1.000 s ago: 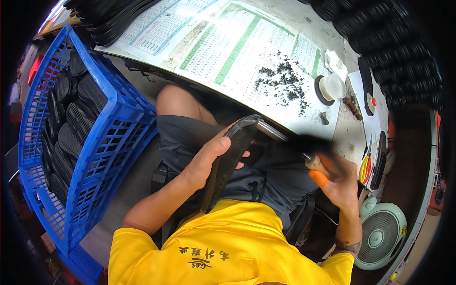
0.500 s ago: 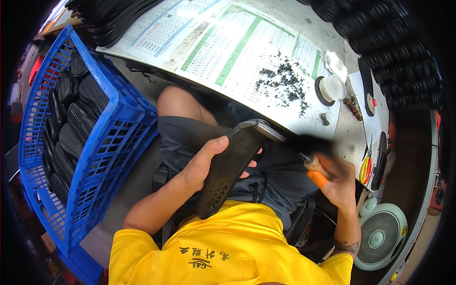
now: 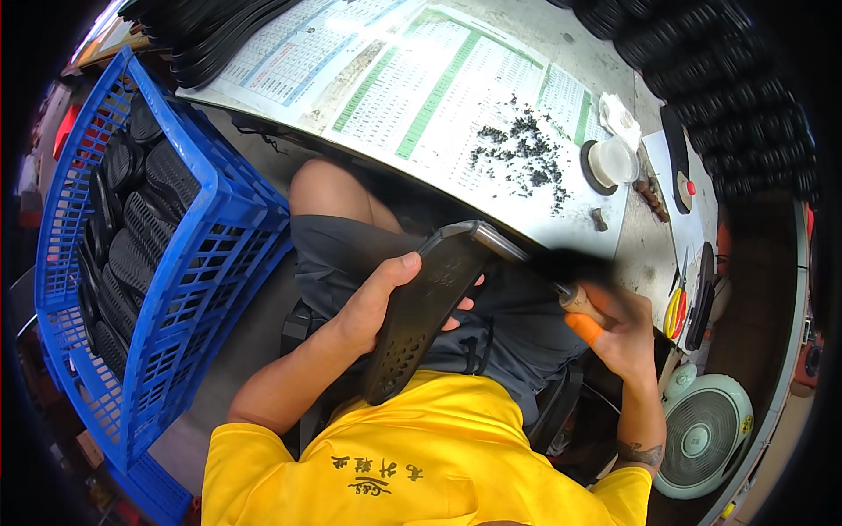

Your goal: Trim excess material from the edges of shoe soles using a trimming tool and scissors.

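My left hand [image 3: 373, 302] is wrapped round a black shoe sole [image 3: 427, 302], with the thumb on its near face and fingertips showing past its right edge. The sole is tilted over my lap, its perforated end toward my yellow shirt. My right hand [image 3: 618, 337], with an orange cover on one finger, grips a hand tool by its wooden handle [image 3: 579, 302]. The tool's bright metal shaft [image 3: 502, 244] reaches left to the sole's far end and appears to touch it. A dark blurred patch hides the shaft's middle and some right-hand fingers.
A blue crate [image 3: 167, 298] of black soles stands at left. On the table [image 3: 605, 74] lie printed sheets [image 3: 438, 88], black trimmings [image 3: 526, 153], a clear round container [image 3: 612, 164] and yellow-handled scissors [image 3: 675, 311]. Black soles [image 3: 728, 96] are stacked at far right, above a pale green fan [image 3: 697, 438].
The sole and the tool have shifted very slightly. Both hands keep their holds, and the surroundings look the same.
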The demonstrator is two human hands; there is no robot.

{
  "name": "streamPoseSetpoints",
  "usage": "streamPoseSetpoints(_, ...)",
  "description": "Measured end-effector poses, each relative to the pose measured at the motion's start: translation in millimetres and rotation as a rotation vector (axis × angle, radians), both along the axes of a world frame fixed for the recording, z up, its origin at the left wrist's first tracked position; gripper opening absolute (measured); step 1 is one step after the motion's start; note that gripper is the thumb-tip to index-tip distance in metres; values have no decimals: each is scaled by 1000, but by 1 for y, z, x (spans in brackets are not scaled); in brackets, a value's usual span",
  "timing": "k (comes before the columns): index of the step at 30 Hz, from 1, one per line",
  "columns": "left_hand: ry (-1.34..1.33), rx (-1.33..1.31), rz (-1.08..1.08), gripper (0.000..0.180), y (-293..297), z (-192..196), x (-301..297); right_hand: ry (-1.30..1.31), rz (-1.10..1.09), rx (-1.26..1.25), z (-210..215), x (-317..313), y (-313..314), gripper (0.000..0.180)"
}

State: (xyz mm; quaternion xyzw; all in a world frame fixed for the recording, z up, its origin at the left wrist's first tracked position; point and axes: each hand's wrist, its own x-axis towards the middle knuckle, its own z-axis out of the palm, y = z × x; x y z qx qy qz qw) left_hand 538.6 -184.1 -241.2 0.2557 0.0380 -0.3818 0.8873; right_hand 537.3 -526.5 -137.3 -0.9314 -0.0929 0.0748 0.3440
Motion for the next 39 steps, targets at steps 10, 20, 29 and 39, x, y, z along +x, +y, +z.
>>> streamPoseSetpoints(10, -103, 255, 115, 87, -3, -2, 0, -273, -85, -200, 26, 16, 0, 42)
streamPoseSetpoints(20, -132, 346, 140, 94, -2, 2, 1, -358, -26, -385, 31, 33, 6, 42)
streamPoseSetpoints(29, -148, 352, 144, 93, -1, 3, 2, -374, 6, -443, 31, 41, 9, 38)
streamPoseSetpoints(39, -155, 356, 135, 95, -1, 3, 3, -353, 10, -454, 30, 45, 9, 28)
